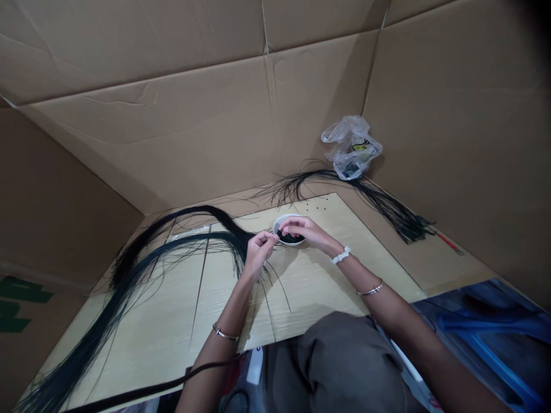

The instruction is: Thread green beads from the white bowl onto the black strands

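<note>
My left hand (258,252) is closed in a pinch on thin black cords (142,269) that fan out to the left across the pale wooden board (181,327). My right hand (303,230) reaches into a small white bowl (280,222) of small dark pieces (289,237), its fingertips bent down onto them. Whether the fingers grip a piece is hidden. The two hands are close together, the left one just left of the bowl.
Cardboard walls (193,120) enclose the board on three sides. A second bundle of black cords (387,209) lies at the back right, below a crumpled clear plastic bag (350,146). A blue object (486,338) lies at the lower right, beside my knee.
</note>
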### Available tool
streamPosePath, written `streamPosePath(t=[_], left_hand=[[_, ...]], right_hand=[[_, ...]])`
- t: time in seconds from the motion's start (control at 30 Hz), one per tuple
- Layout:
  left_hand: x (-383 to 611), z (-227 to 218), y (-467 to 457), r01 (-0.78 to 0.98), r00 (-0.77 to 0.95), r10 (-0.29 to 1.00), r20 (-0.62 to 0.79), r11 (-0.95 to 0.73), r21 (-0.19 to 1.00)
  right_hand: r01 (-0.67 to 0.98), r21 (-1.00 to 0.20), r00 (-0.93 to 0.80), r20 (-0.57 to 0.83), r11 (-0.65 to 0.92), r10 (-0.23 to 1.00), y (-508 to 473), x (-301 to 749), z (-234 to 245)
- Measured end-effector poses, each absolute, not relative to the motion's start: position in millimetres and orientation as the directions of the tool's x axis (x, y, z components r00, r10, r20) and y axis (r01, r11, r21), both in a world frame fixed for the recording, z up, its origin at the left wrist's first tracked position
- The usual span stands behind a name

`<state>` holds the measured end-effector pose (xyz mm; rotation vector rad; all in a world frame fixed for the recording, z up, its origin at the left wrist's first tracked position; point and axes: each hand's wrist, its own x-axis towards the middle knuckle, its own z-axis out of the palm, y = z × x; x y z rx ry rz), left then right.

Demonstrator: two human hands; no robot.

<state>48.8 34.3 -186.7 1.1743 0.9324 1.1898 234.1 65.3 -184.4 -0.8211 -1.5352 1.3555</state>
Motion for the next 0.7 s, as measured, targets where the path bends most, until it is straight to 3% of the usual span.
streamPosePath(t=[0.7], left_hand=[[49.5,-188.3,35.0,-0.185,0.107,0.993,0.051,-0.03,0.982]], right_hand=[[-0.048,-0.994,-0.348,0.106,0.096,0.932,63.3,233.7,-181.3]])
